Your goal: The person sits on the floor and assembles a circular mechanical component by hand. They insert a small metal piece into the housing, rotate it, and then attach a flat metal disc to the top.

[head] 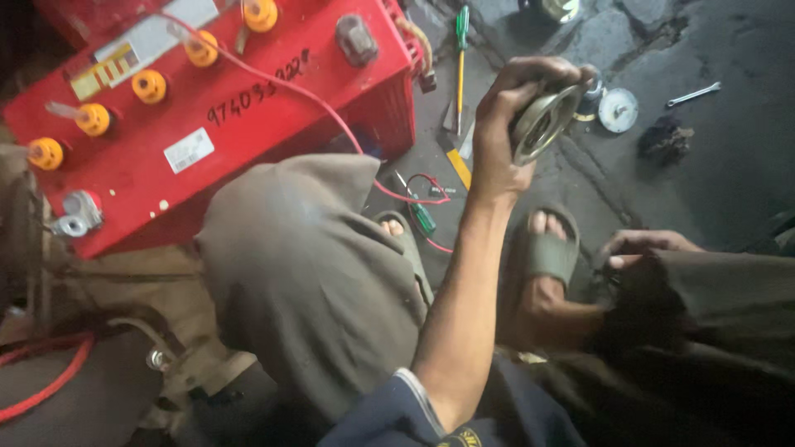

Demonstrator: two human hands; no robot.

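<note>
Above the dark concrete floor (729, 165), the person's left hand (505, 132) is raised with its fingers (530, 74) curled tight around a round metal ring part (542, 124), held up on edge with its hollow centre facing the camera. The right hand (642, 244) rests low by the knee, beside a foot in a grey sandal (551, 252); its fingers are bent, and whether they grip anything cannot be told. A large red battery (224, 124) with orange caps stands to the left, a thin red wire (331, 108) trailing across its top and down to the floor. On the floor lie a green-handled screwdriver (461, 50), a smaller green screwdriver (418, 211), a round metal disc (618, 109) and a wrench (694, 94), all well apart from the ring part. In my judgement the ring part is out for inspection only; nothing shows it fitted anywhere, and the tools lie untouched.
</note>
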